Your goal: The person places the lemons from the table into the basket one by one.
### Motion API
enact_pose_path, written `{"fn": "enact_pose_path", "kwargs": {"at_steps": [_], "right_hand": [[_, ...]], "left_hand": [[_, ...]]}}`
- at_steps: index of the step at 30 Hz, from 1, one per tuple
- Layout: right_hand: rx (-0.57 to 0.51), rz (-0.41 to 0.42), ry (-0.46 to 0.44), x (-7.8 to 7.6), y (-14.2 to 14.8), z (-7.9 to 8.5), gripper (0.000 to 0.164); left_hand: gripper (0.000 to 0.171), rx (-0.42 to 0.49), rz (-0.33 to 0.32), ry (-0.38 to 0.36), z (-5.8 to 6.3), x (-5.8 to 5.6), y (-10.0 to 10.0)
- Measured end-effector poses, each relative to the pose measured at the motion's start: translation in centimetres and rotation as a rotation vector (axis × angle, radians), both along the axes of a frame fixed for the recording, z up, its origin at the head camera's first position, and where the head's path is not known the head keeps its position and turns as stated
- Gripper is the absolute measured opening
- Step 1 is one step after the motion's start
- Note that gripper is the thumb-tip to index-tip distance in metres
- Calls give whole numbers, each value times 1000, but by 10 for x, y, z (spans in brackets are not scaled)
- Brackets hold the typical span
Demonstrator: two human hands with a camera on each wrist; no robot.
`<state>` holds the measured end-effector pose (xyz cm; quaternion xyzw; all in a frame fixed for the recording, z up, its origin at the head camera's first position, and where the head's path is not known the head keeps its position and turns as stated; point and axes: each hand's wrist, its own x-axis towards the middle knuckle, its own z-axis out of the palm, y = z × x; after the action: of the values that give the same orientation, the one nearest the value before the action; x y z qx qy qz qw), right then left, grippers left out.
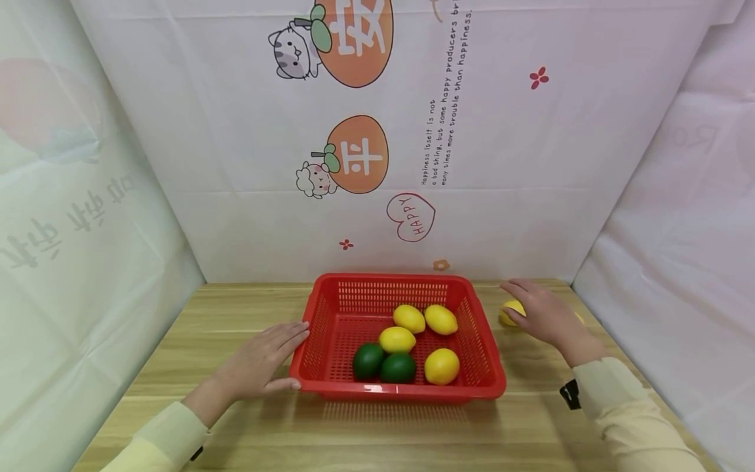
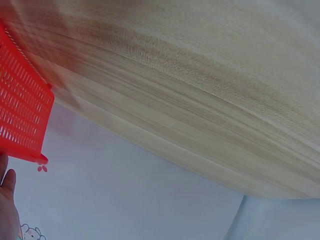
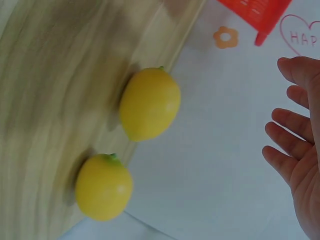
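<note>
A red plastic basket (image 1: 396, 391) sits on the wooden table, holding several yellow lemons (image 1: 396, 340) and two dark green fruits (image 1: 398, 368). My left hand (image 1: 259, 360) rests against the basket's left rim with its fingers extended; the left wrist view catches only the basket's perforated side (image 2: 22, 105) and part of that hand (image 2: 7, 210). To the right of the basket, my right hand (image 1: 545, 314) hovers over a lemon (image 1: 510, 313), fingers loosely spread. In the right wrist view, two lemons (image 3: 150, 104) lie on the table, apart from the hand (image 3: 300, 130).
Behind the table (image 1: 248, 301) hangs a white printed cloth (image 1: 501, 164). Similar white cloth stands on the left (image 1: 88, 282) and right (image 1: 666, 262). Bare wood shows on both sides of the basket.
</note>
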<state>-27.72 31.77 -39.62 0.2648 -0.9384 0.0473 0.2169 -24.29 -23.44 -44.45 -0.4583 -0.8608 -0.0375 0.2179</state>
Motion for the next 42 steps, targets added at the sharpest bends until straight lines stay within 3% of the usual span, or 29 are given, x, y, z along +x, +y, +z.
{"fn": "enact_pose_path", "kwargs": {"at_steps": [16,42], "right_hand": [[-33,-126,-219,-27,27,-43,52],[-49,-159,-321,-50,35,-79,52]], "left_hand": [[83,4,-23,17,2,0,1],[83,-5,-7,15,1,1,2]]}}
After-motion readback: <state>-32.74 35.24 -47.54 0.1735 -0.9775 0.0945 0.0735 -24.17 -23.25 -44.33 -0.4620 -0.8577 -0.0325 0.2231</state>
